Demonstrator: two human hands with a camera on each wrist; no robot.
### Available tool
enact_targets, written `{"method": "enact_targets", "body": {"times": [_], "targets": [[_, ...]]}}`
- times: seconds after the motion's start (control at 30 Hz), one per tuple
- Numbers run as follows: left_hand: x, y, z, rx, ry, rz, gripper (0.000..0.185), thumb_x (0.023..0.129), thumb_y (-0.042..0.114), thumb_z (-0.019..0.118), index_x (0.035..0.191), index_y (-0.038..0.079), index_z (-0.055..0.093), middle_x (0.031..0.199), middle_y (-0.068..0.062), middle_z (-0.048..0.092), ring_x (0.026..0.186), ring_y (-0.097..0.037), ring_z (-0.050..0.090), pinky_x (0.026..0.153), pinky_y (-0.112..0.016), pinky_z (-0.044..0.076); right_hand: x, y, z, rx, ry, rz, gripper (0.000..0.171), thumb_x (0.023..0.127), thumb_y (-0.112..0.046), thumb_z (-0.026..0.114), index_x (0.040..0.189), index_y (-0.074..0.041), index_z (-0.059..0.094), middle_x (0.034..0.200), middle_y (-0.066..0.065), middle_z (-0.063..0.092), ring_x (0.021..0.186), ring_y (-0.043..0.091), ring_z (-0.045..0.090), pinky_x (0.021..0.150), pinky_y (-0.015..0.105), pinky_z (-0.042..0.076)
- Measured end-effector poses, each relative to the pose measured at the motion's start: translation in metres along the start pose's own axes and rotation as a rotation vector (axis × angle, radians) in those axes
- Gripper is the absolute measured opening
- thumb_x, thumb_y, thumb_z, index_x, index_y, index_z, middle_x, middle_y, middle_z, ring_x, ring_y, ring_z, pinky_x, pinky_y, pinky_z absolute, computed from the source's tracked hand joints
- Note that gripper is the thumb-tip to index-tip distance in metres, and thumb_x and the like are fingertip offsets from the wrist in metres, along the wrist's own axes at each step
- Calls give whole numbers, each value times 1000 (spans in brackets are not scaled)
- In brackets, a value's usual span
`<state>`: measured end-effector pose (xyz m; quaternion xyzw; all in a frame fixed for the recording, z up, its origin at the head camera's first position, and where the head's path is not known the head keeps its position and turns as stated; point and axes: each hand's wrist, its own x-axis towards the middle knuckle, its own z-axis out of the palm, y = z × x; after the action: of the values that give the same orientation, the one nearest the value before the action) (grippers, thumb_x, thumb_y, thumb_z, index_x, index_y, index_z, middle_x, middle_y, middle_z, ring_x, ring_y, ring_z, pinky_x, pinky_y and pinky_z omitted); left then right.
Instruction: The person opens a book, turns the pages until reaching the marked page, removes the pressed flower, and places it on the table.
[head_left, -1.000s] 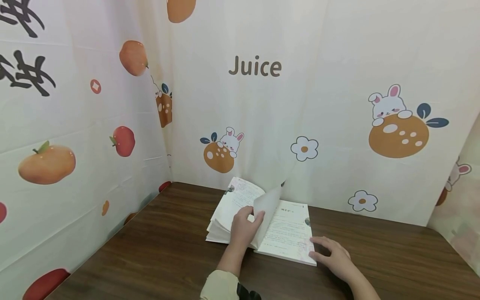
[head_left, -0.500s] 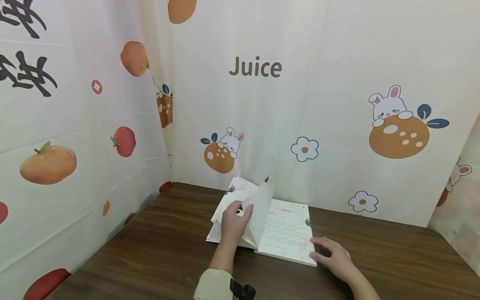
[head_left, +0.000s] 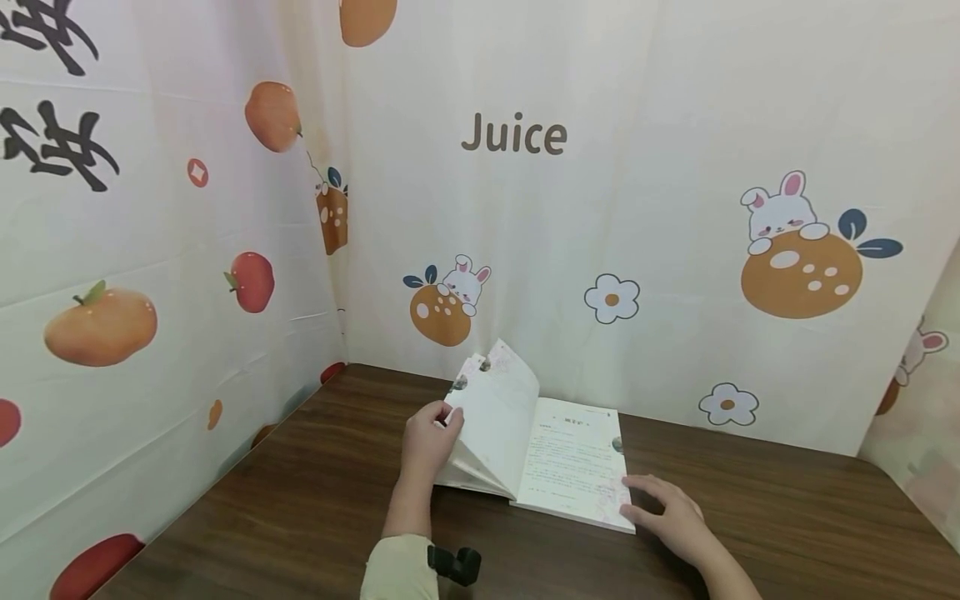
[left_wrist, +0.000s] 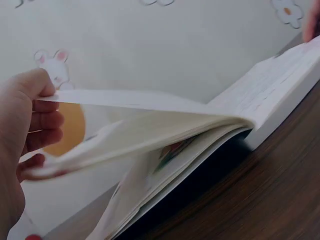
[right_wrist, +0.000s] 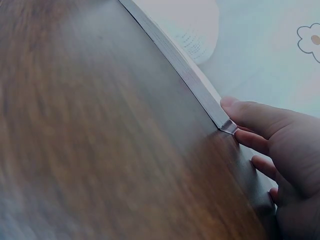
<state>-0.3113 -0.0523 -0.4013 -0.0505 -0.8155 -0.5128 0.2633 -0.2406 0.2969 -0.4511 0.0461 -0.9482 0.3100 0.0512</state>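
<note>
An open book [head_left: 576, 462] with printed pages lies on the wooden table. With thumb and fingertips, my left hand [head_left: 426, 443] pinches the outer edge of a raised page [head_left: 501, 407] over the book's left half. The left wrist view shows that hand [left_wrist: 17, 115] with the thumb on top of the lifted page [left_wrist: 125, 98], more loose pages fanning beneath it. At the book's lower right corner, my right hand [head_left: 670, 515] holds the edge. In the right wrist view its thumb [right_wrist: 245, 111] lies on the corner, the fingers along the side and partly hidden.
The dark wooden table [head_left: 300, 492] extends to both sides of the book. A patterned white curtain [head_left: 660, 167] stands right behind the table, and another curtain [head_left: 172, 225] borders its left side. A black strap device [head_left: 454, 565] sits on the left sleeve [head_left: 400, 568].
My left hand has moved leftward, bringing the raised page from near the spine over the left half. The right hand stays at the book's right corner.
</note>
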Motion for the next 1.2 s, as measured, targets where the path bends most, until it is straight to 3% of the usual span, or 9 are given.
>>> {"method": "enact_targets", "body": {"times": [0.23,0.43,0.63,0.77,0.87,0.97,1.03,1.1,1.2], "targets": [[3,-12,-14,53,-63,-37,16,80,16,63,65,11,60,77,0,53,77,-16,47,68,-33,41,0,0,0,2,1,-5,53,78,-45,68,120,-13,61,129,15,52,123,43,38,90,68,21],[4,-22,-18,248,-122,-114,18,78,21,61,63,13,56,99,-8,53,101,-28,42,87,-47,32,1,1,0,2,4,-5,53,78,-45,69,120,-13,61,129,16,53,123,43,38,90,68,21],[0,-29,-16,475,-225,-280,25,81,31,61,67,11,56,96,-14,50,97,-33,40,81,-49,32,1,1,0,5,0,2,54,77,-45,69,120,-13,61,130,17,52,124,44,36,90,69,20],[-3,-33,-12,598,-304,-316,26,81,33,64,80,8,62,94,-17,50,97,-37,40,82,-52,34,1,1,0,13,-5,11,54,77,-45,69,120,-13,61,131,18,50,126,46,33,91,69,18],[-6,-33,-7,655,-324,-314,30,79,31,66,91,4,65,97,-20,51,99,-39,40,84,-54,33,1,1,1,14,-6,12,54,77,-45,69,120,-13,61,131,18,51,125,45,35,91,69,19],[-9,-29,0,685,-283,-270,32,75,23,67,97,1,64,98,-21,50,100,-40,40,83,-53,33,1,1,1,12,-6,9,55,77,-46,69,120,-13,61,130,18,51,124,44,36,90,69,20],[-11,-24,8,696,-230,-192,28,72,16,67,95,1,62,96,-20,50,98,-38,40,80,-50,34,1,1,1,9,-5,8,55,77,-46,70,120,-13,61,130,17,52,123,44,37,90,69,21],[-12,-17,19,678,-179,-61,22,69,10,65,90,5,60,96,-17,50,97,-36,42,78,-47,36,1,1,1,9,-3,7,54,77,-45,70,120,-13,61,130,17,52,123,44,37,90,69,21],[-15,-5,43,621,-178,231,19,67,4,62,85,11,60,95,-10,54,96,-31,48,79,-42,40,1,2,1,13,0,1,54,77,-45,70,120,-13,61,129,16,52,123,43,38,90,69,21]]}}
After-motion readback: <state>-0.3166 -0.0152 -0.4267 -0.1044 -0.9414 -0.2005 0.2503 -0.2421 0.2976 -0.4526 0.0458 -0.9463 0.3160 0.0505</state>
